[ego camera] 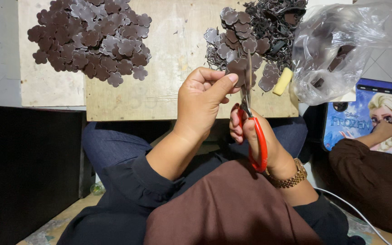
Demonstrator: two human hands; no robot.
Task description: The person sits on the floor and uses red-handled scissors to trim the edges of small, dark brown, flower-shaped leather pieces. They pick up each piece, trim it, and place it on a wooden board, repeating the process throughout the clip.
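Nearest, right hand (pixel 250 136) gripping red scissors (pixel 252 136), fingers through the handles, blades pointing up. Just left, left hand (pixel 203 102) pinching a brown flower piece (pixel 237 68) between thumb and fingers, held against the blades above the lap. Piece dark, flat, lobed, edge seemingly mid-trim. Farther, on the board (pixel 169 90): big trimmed pile (pixel 89 38) far left, looking finished; smaller pile (pixel 246 43) with tangled offcuts (pixel 273 20) far right, likely unfinished. Bag (pixel 336 50) at right. Probably well past half done.

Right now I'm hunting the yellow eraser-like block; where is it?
Head view, upper right: the yellow block lies on the wooden board, between cut pieces and plastic bag.
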